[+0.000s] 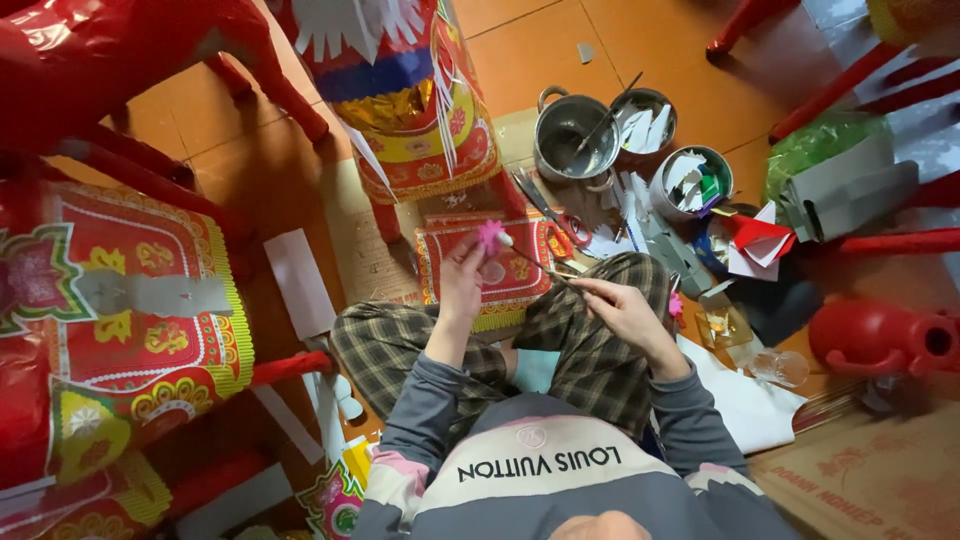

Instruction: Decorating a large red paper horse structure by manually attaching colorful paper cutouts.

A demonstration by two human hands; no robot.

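I sit cross-legged on the floor in checked trousers. My left hand (466,272) is raised and pinches a small pink paper flower (491,236) by its base. My right hand (618,305) grips a thin stick (540,265) whose far end meets the flower, so both hands hold the same piece. Just beyond my hands lies a flat red and gold patterned paper panel (516,280).
A steel pot (572,140) and two tins of paper scraps (690,180) stand ahead, with scissors (560,228) beside them. Red paper horse figures (405,100) stand in front and at left. A red pitcher (880,338) and a glass (780,368) lie right.
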